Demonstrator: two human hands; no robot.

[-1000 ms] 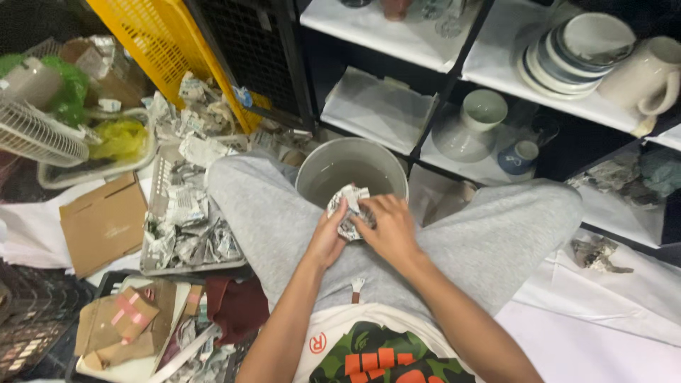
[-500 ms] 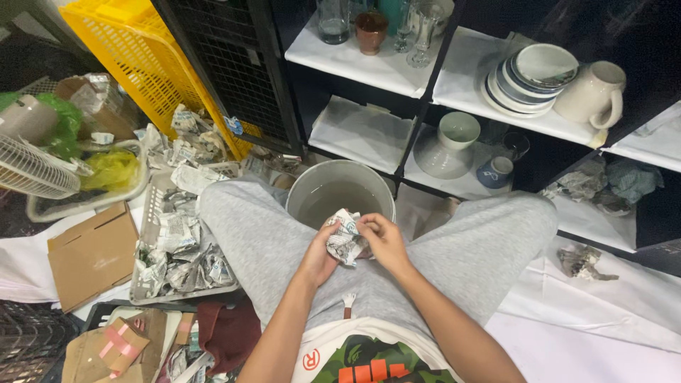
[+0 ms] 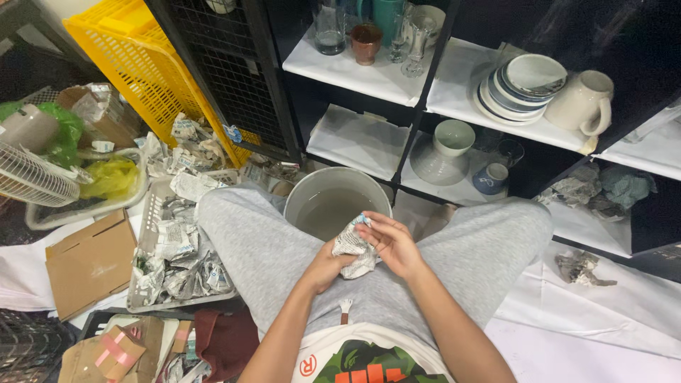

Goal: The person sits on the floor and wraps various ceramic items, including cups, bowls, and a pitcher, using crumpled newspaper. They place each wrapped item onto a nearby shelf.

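Crumpled newspaper wad (image 3: 355, 250) held by both hands over grey bucket (image 3: 333, 202).

Whatever the crumpled newspaper wad (image 3: 355, 250) wraps stays hidden between the left hand (image 3: 328, 268) and right hand (image 3: 392, 245). The white wire fan guard (image 3: 32, 179) and yellow plastic crate (image 3: 145, 60) are cut off by the picture's edge.

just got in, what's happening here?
A seated person holds a crumpled newspaper bundle in both hands over their lap: left hand under it, right hand on its upper side. A grey bucket stands between their knees. A tray of crumpled paper lies alongside; crockery sits on the shelves.
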